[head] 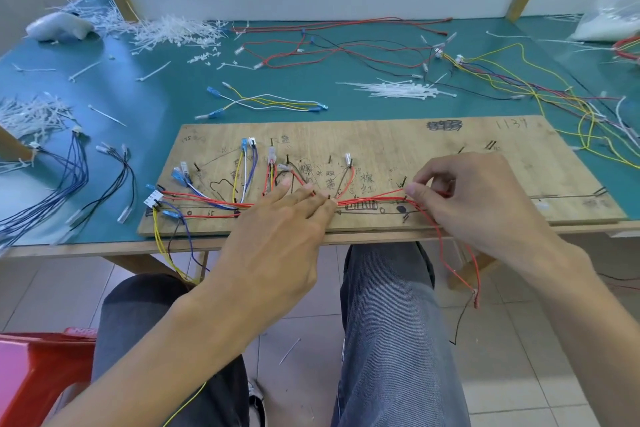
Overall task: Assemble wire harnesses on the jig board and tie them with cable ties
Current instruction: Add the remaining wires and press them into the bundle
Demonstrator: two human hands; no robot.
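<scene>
Red stool on tiled floor

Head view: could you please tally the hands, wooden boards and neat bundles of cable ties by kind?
Hands: 2 (left hand flat, right hand pinching red wires)
Wooden board: 1
Neat bundle of cable ties: 1
Total: 4

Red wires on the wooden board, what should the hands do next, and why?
Probably the right hand should pull the thin red wires it pinches straight along the brown wooden jig board, because their ends dangle off its front edge while the left hand presses the bundle flat.
</scene>
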